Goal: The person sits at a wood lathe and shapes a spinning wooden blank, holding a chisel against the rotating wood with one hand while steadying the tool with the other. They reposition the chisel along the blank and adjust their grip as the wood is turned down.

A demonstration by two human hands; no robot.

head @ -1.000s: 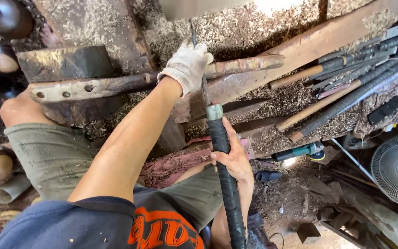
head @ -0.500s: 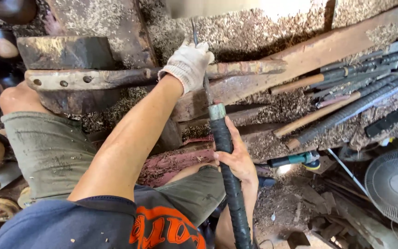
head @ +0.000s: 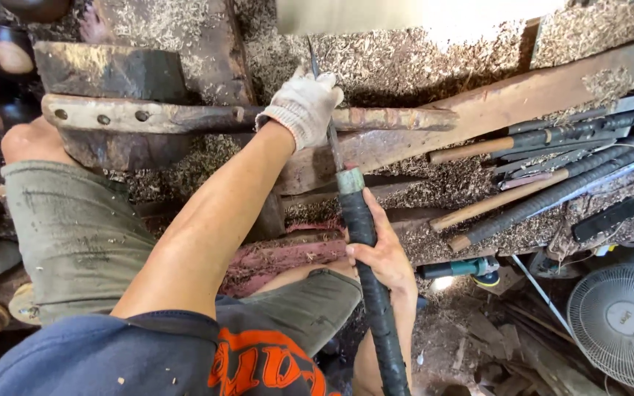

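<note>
Sawdust-strewn wooden bench under long-handled tools and shavings.

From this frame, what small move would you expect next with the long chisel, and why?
Probably a short push forward. The left hand in a white knit glove pins the thin steel blade against the worn wooden tool rest bar, and the bare right hand has its grip on the long black wrapped handle.

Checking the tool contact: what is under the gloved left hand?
The left hand presses on a rusty metal bar, with the long tool's blade passing beside it. The blade's contact point is covered by the glove. The right hand grips the wrapped handle.
</note>
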